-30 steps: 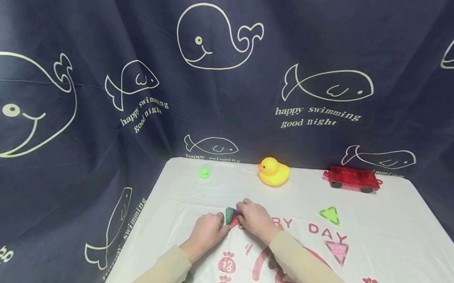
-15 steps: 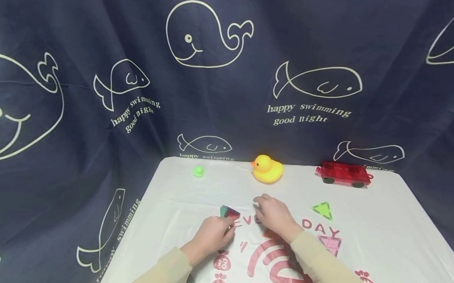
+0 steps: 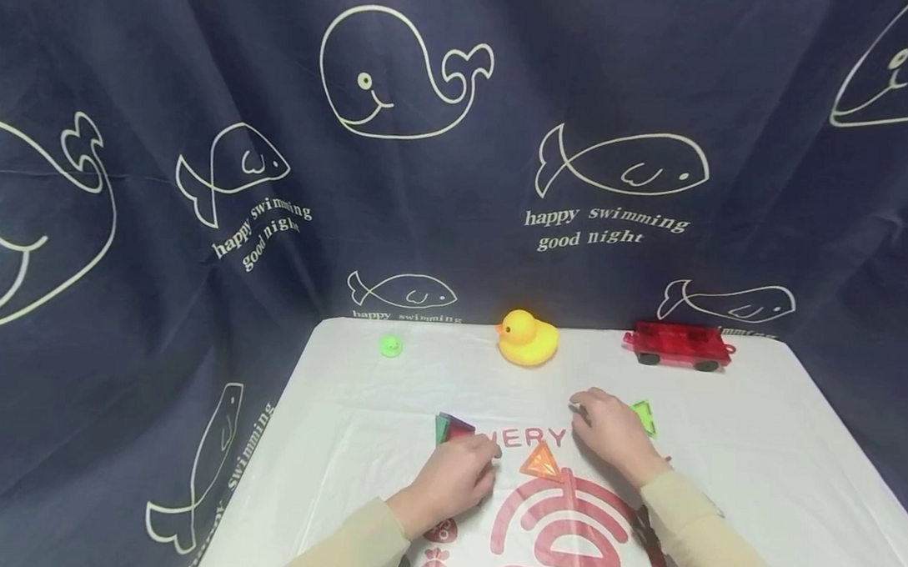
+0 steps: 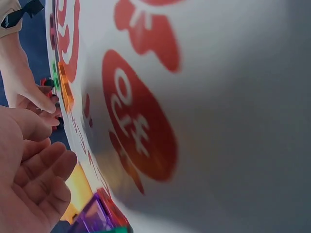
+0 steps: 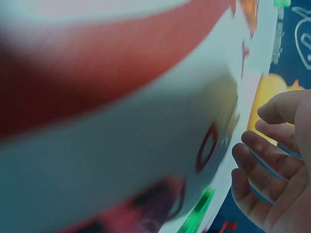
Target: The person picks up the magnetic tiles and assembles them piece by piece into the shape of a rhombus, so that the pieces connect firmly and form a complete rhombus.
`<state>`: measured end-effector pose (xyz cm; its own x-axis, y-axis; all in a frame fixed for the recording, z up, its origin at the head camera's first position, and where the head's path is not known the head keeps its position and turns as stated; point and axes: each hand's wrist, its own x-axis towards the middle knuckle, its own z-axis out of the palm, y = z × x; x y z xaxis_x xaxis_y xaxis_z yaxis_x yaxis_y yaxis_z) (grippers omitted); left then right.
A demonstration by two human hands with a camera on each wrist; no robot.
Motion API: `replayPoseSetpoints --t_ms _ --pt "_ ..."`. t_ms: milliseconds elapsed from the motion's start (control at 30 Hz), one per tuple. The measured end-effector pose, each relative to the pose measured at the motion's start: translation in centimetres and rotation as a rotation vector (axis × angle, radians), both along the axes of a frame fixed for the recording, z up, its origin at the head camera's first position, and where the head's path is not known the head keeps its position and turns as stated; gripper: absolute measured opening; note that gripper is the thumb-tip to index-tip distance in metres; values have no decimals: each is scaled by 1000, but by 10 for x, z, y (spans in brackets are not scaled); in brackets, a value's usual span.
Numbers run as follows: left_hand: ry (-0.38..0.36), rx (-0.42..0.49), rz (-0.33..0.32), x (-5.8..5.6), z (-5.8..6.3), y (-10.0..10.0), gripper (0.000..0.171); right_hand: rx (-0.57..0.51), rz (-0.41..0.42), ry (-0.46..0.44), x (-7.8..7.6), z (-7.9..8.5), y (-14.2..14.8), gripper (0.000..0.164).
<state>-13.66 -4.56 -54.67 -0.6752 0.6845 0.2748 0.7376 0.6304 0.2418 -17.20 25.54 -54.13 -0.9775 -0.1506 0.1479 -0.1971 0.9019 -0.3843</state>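
My left hand (image 3: 455, 475) hovers just beside a small standing shape of magnetic tiles (image 3: 455, 427) in green, purple and red. In the left wrist view its fingers (image 4: 46, 170) curl loosely around nothing, with the purple and red tiles (image 4: 99, 213) past them. Over on the right, my right hand (image 3: 614, 431) is above the table, left of a green triangle tile (image 3: 644, 417) that it partly covers. The right wrist view shows its bent, spread fingers (image 5: 265, 160) holding nothing. An orange triangle tile (image 3: 542, 462) lies between the hands. A pink tile (image 5: 150, 204) shows blurred below the right hand.
Along the back of the white-covered table (image 3: 368, 381) stand a small green duck (image 3: 391, 345), a yellow duck (image 3: 527, 339) and a red wheeled car base (image 3: 679, 345). A dark blue curtain (image 3: 427, 207) with fish and whale drawings hangs behind and at the sides.
My right hand has left the tile shape and moved right, towards the green triangle, uncovering the orange one. The left hand has let go of the tiles and drawn slightly back to the right.
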Motion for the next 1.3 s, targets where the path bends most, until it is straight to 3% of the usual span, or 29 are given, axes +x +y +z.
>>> replayPoseSetpoints --t_ms 500,667,900,1033,1300 --pt "91 -19 -60 -2 -5 40 17 22 -74 9 13 -7 75 32" --pt "43 -31 -43 -4 -11 55 26 47 -105 -32 19 -7 85 42" --pt "-17 -108 2 -12 -13 68 49 29 -123 -118 22 -9 97 75" --pt "-42 -127 -20 -17 -13 70 54 6 -138 -180 21 -9 102 87" --pt "-31 -176 -76 -22 -10 71 52 -15 -135 -202 16 -9 107 90"
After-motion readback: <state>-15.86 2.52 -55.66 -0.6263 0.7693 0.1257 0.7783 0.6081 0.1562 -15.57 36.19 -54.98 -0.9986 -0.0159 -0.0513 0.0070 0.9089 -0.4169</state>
